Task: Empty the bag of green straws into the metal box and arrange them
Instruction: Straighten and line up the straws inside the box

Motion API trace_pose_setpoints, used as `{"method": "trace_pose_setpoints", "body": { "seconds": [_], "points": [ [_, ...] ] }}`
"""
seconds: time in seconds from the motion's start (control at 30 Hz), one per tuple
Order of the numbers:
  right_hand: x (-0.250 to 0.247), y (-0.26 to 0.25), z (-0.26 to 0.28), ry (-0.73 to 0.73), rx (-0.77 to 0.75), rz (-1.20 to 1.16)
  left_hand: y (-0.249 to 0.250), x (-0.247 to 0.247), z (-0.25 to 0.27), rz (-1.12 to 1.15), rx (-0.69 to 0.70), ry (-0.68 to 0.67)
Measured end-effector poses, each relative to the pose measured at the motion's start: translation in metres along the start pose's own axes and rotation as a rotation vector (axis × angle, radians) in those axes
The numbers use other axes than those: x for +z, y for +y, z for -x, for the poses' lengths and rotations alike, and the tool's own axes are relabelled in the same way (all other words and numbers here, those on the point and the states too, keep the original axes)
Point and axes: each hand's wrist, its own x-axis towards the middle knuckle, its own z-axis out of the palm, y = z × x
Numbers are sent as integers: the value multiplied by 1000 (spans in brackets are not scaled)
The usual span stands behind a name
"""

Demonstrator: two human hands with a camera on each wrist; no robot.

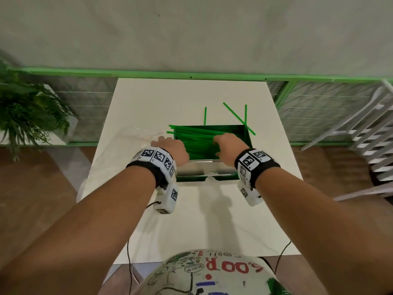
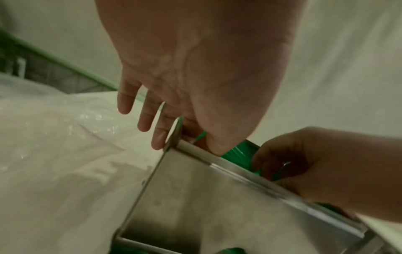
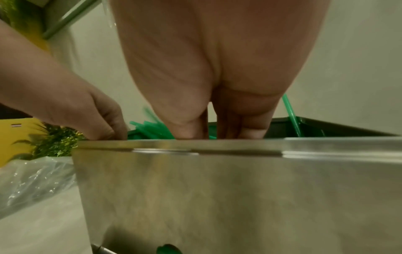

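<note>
The metal box stands mid-table, filled with green straws lying crosswise. Some ends poke over its left wall. My left hand straddles the near left corner, thumb inside and fingers outside, and holds the wall. Inside the box, my right hand curls its fingers round a bunch of straws. Three stray straws stick out past the far rim. The clear empty bag lies left of the box.
The white table runs from my body to a green railing at the back. A leafy plant sits off the table's left side. To the right stands a white slatted rack.
</note>
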Motion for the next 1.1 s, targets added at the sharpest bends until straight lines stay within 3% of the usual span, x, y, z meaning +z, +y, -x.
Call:
{"method": "trace_pose_setpoints", "body": {
  "seconds": [0.17, 0.4, 0.53, 0.67, 0.8, 0.87, 0.93, 1.0, 1.1],
  "points": [
    [8, 12, 3, 79, 11, -105, 0, 2, -6, -15, 39, -122],
    [29, 23, 16, 214, 37, -271, -16, -11, 9, 95, 51, 10],
    [26, 25, 18, 250, 29, -308, -38, -28, 27, 173, 105, -8],
    [18, 37, 21, 491, 14, -321, -67, -56, 58, 215, 163, -3],
    [-3, 61, 19, 726, 221, -365, -102, -80, 94, 262, 149, 155],
    [-14, 72, 12, 659, 350, -441, -116, -92, 113, 287, 142, 226],
    [-21, 79, 2, 483, 407, -478, -125, -103, 131, 317, 132, 296],
    [-24, 86, -7, 393, 349, -467, -126, -111, 139, 338, 129, 368],
    [-28, 89, -16, 384, 240, -442, -111, -108, 128, 347, 161, 429]
  ]
}}
